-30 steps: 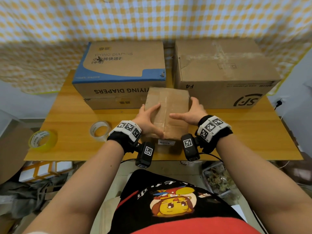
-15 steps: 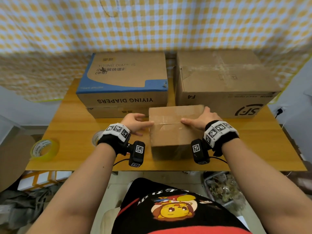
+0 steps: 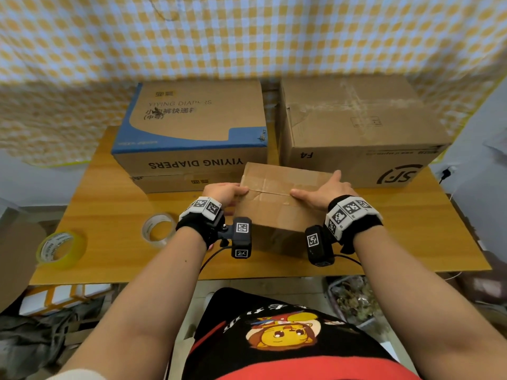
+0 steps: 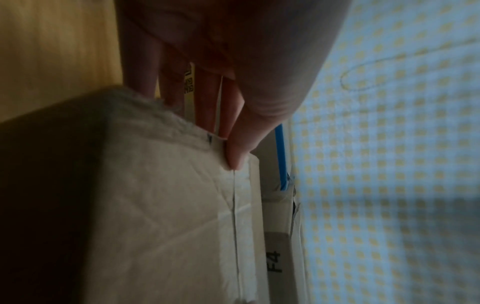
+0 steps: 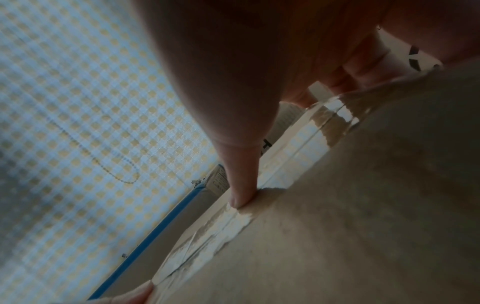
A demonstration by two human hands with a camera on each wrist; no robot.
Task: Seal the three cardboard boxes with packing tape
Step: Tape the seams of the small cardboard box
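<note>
Small box (image 3: 282, 204): plain cardboard, on the desk (image 3: 411, 234) near its front edge, just in front of the two big boxes; a seam runs left to right across its top.
Left hand (image 3: 223, 192): at the left end of the small box; thumb on the top by the seam, fingers down the left side. Its grip is closed round that end of the box.
Right hand (image 3: 323, 192): at the right end of the small box; thumb lies on top along the seam, fingers reach over the far right edge. Its grip clasps that end.
Diaper box (image 3: 192, 133): blue and brown, behind the small box to the left, stacked on a flatter carton.
Courier box (image 3: 356, 133): brown, behind the small box to the right, old tape across its lid.
Clear tape roll (image 3: 159, 230): flat on the desk, left of the small box, near the left wrist.
Yellow tape roll (image 3: 59, 249): further left of the small box, at the desk's left front corner.
Head view only: both tape rolls, both wrists, the whole layout.
Left wrist view only: thumb tip (image 4: 235, 158) pressing right at the seam end; four fingers spread down the side.
Right wrist view only: glossy clear tape (image 5: 298, 148) along the seam, wrinkled and torn near the thumb (image 5: 242, 185).
</note>
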